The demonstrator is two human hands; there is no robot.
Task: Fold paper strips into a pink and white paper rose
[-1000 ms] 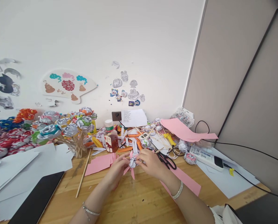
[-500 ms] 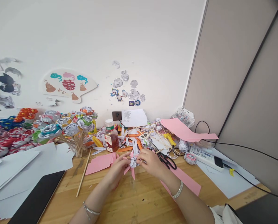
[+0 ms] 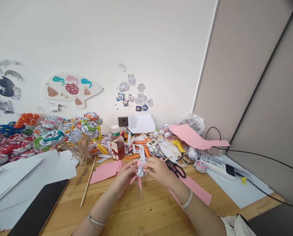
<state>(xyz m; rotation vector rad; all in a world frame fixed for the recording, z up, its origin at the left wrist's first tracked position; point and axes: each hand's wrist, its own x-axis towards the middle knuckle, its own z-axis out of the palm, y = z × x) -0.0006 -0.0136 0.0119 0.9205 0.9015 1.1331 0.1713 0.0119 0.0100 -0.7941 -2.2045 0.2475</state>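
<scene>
Between my two hands is a paper flower (image 3: 140, 171) with a crumpled white-grey middle and pointed pink petals sticking out. My left hand (image 3: 123, 177) is closed on its left side, thumb and fingers pinching the paper. On the other side my right hand (image 3: 158, 170) grips the flower's right edge with bent fingers; a thin stick end seems to show by the fingertips. Scissors (image 3: 177, 169) with black handles lie just beyond my right hand. A stack of pink paper pieces (image 3: 104, 172) rests left of my left hand, and a pink strip (image 3: 197, 190) runs under my right forearm.
Many finished paper flowers (image 3: 75, 135) on sticks crowd the back left. A jar (image 3: 117, 144) stands behind the hands among paper scraps. A wooden stick (image 3: 88, 182), a black tablet-like slab (image 3: 39, 209) and white sheets (image 3: 16, 183) lie left. A power strip (image 3: 217, 167) sits right.
Almost nothing differs. Both hands stay on the paper flower, with only a very slight shift of the fingers.
</scene>
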